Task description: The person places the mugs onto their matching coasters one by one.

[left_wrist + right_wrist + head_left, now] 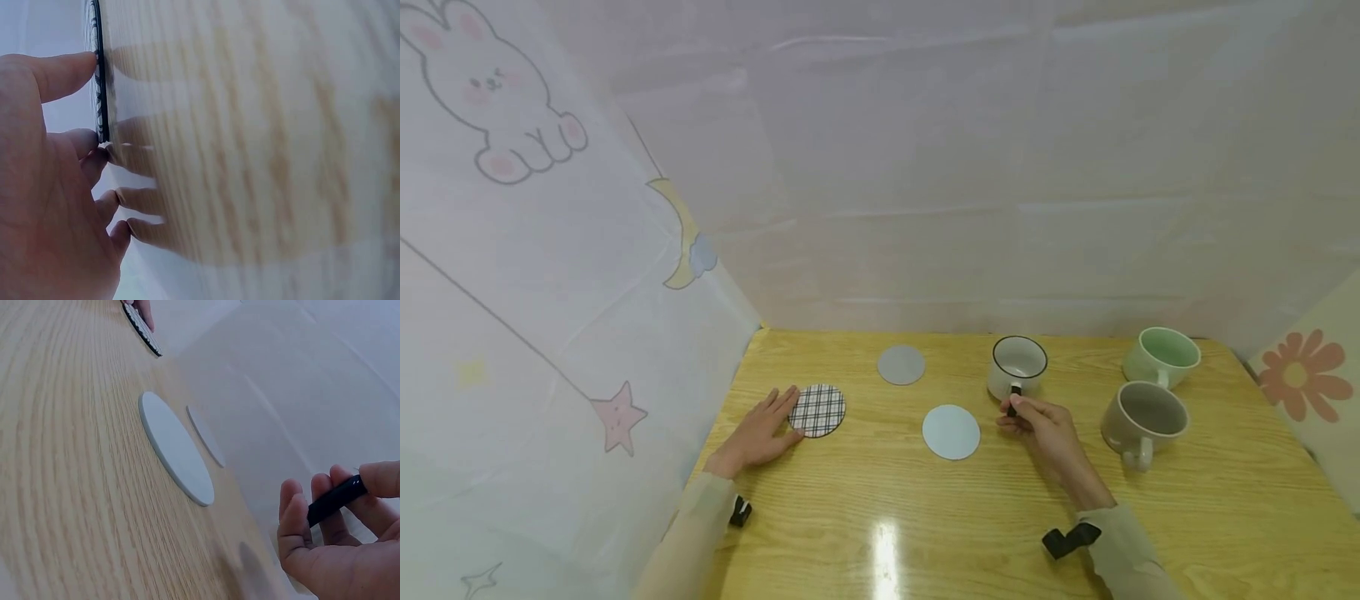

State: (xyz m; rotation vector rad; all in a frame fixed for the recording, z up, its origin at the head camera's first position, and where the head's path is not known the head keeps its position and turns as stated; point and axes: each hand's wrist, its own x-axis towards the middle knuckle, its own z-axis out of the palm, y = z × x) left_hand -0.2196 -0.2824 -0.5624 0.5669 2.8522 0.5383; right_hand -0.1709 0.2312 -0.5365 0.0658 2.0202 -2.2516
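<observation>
So the white mug with the black rim (1017, 368) is just up and to the right of the pale blue coaster (951, 432), and I'd call this the grab-the-mug step: right hand (1043, 425) pinching its black handle (337, 501) between thumb and curled fingers, though I can't tell if the base touches the table (842, 525). Any move from here probably calls for a firm pinch and a level cup. Left hand (762, 431) is spread out palm-down, not gripping, thumb and forefinger touching the plaid coaster's (817, 411) edge.
</observation>
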